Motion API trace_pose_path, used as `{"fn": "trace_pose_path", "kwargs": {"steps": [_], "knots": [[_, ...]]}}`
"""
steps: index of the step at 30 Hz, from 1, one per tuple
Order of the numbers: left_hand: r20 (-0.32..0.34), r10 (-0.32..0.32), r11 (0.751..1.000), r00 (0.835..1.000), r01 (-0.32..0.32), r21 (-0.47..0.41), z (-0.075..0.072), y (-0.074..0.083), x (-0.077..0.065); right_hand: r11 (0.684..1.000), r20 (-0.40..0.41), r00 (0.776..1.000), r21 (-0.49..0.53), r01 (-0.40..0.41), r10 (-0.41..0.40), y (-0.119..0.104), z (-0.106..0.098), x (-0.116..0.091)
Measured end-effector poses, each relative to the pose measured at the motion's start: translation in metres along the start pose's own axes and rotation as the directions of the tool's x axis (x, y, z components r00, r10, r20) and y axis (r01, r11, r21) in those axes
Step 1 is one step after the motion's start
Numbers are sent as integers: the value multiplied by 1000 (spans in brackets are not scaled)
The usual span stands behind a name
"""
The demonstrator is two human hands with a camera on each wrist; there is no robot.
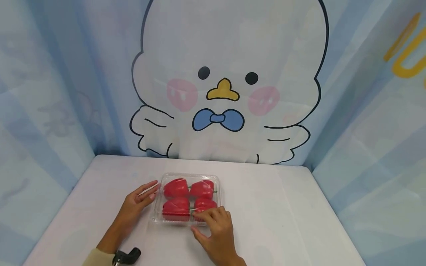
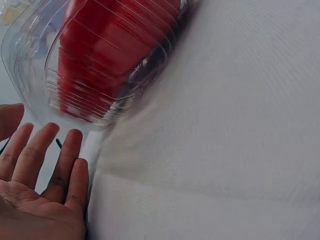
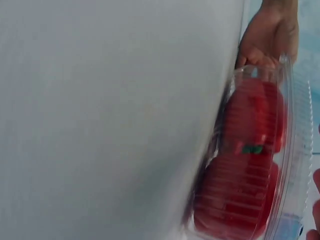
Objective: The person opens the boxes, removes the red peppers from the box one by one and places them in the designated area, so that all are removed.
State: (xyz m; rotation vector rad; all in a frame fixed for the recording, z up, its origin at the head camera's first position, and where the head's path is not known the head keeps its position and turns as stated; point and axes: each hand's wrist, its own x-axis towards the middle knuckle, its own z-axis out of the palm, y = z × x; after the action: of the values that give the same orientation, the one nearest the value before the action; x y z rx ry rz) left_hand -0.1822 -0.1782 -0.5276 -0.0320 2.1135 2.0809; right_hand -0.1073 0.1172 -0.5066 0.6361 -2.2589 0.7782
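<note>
A clear plastic clamshell box lies on the table with several red bell peppers inside, green stems showing between them. Its lid looks closed in the right wrist view, ribbed walls facing the camera. At the box's left side is my left hand, fingers extended and spread; the left wrist view has its fingertips just short of the box wall. My right hand hovers by the front right corner, fingers bent loosely over the lid's edge, thumb apart from them. Only those fingertips enter the right wrist view.
The box stands on a white cloth-covered table. Behind it hangs a curtain printed with a white cartoon bird, and pale blue curtains flank both sides. A black strap mount sits on my left wrist.
</note>
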Motion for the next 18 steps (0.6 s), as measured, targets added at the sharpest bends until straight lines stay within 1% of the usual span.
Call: {"fn": "trace_pose_path", "kwargs": {"steps": [4,11,15,18], "knots": [[1,-13,999,1000,13,-32,2,-3,-1,999,1,1000,-52,8,-8,-8,4,-1],[-3,-33,998,999,33,-51,2,-4,-2,988,20,1000,-151,22,-20,-15,10,2],[10,-38,997,999,38,-68,0,-4,-1,980,49,999,-201,-7,18,-17,13,3],[22,-24,997,999,25,-76,0,-6,-2,974,52,998,-225,-25,37,-18,15,4]]}}
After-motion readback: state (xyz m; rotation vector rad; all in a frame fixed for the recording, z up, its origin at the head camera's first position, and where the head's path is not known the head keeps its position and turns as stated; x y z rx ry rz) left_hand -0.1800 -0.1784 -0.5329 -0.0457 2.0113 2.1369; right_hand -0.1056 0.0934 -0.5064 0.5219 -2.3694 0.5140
